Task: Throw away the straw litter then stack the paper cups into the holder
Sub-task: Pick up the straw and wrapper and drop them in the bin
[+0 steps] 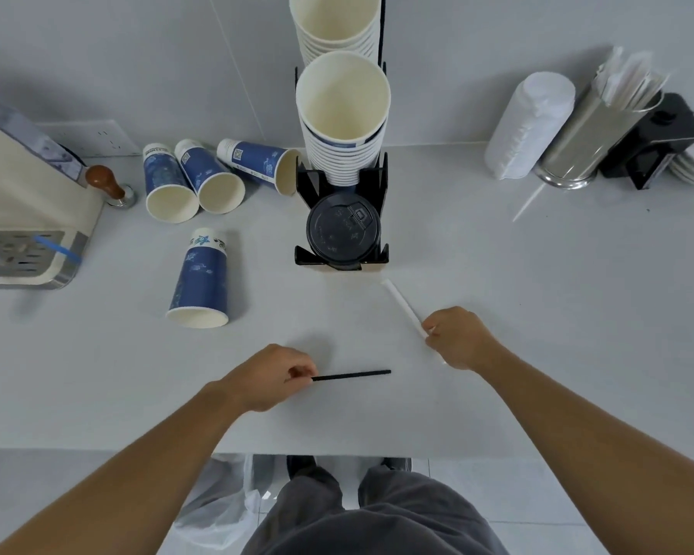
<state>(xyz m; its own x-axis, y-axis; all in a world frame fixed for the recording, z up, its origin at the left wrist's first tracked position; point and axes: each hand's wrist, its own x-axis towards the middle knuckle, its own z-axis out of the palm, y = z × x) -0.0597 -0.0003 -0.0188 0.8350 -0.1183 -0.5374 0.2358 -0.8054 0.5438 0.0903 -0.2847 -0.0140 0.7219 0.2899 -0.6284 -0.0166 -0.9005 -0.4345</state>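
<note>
My left hand [271,380] pinches the left end of a thin black straw [351,375] that lies across the near middle of the white counter. My right hand [459,338] is closed on the lower end of a white paper-wrapped straw [402,304] that points up-left toward the holder. The black cup holder [380,182] stands at centre with stacked paper cups [343,126] and a stack of black lids [343,232] in front. Several blue paper cups lie on their sides at left: three in a row [211,174] and one nearer [201,278].
A cream coffee machine [25,210] with a tamper [111,188] sits at far left. At back right are a sleeve of white lids [527,130], a steel tin of wrapped straws [589,138], a black box and plates. A loose white stick [529,204] lies nearby. A bag-lined bin [225,510] is under the counter edge.
</note>
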